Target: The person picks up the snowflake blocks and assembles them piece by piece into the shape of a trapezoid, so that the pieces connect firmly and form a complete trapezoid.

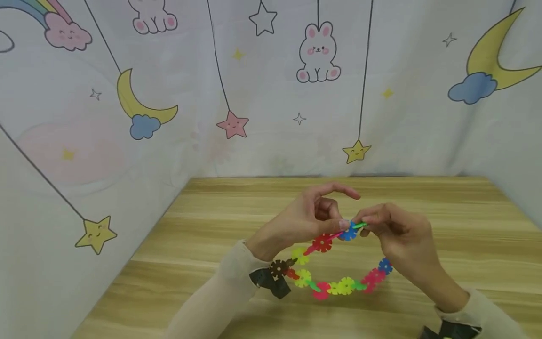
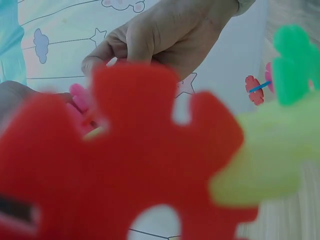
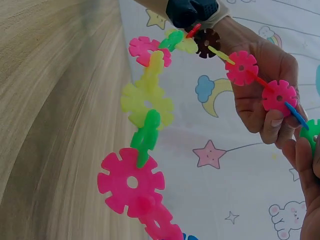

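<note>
A chain of interlocking plastic snowflake discs (image 1: 346, 285) hangs in a loop between the two hands, in red, pink, yellow, green, blue and brown. My left hand (image 1: 311, 214) pinches the chain at a blue disc (image 1: 349, 231), thumb overlapping its edge and index finger stretched out above. Close beside it, my right hand (image 1: 408, 235) pinches a green disc (image 3: 311, 131) slotted against the blue one. The loop's right end, by another blue disc (image 1: 385, 266), passes behind the right hand. In the left wrist view a blurred red disc (image 2: 150, 150) covers much of the picture.
The hands are above a wood-grain table (image 1: 203, 226). A white cloth (image 1: 271, 155) printed with stars, moons and rabbits stands behind it and along the sides. Black straps (image 1: 271, 282) circle both wrists, and the chain's brown disc (image 1: 278, 269) hangs by the left one.
</note>
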Demonstrator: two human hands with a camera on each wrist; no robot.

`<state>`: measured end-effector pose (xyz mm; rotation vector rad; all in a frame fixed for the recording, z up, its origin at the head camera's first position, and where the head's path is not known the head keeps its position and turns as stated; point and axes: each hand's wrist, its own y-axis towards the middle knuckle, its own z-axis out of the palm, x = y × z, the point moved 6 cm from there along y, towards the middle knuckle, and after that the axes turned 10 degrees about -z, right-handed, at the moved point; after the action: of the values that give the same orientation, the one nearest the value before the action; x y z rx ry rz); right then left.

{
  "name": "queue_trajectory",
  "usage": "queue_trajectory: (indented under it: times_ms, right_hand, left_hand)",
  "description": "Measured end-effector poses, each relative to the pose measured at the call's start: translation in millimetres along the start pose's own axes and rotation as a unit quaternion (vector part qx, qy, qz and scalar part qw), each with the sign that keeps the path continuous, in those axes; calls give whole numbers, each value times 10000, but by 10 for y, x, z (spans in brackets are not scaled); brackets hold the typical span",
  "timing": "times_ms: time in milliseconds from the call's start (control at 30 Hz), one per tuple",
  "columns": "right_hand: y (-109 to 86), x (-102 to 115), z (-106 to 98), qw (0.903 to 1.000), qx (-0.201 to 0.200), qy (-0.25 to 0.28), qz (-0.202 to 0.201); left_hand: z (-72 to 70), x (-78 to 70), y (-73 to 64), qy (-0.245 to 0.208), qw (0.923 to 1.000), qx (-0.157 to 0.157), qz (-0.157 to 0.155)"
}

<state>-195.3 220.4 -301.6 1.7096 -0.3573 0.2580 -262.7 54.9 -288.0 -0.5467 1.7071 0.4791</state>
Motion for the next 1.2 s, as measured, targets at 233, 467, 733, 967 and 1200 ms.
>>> queue_trajectory:
  times_ms: [233,467,733,967,1200]
  right_hand:
    - [-32,14,36,9997,-218,21,60]
    - [-105,-13,48,9964,-767,312,-188]
    - [-150,-13,60,9923,-1175,233,-308]
    - [-176,-45,55,9875,-1405,696,-175]
    - [-35,-43,-15,9979,-542,351,24]
  left_hand:
    - [30,10,2,-49,9999,-15,148]
    - [84,25,25,-145,9998,-105,93]
    - [101,16,24,-86,9985,-498,214]
    - [141,4,26,-51,9976,-579,372]
    - [71,48,27,-100,9975,-697,108]
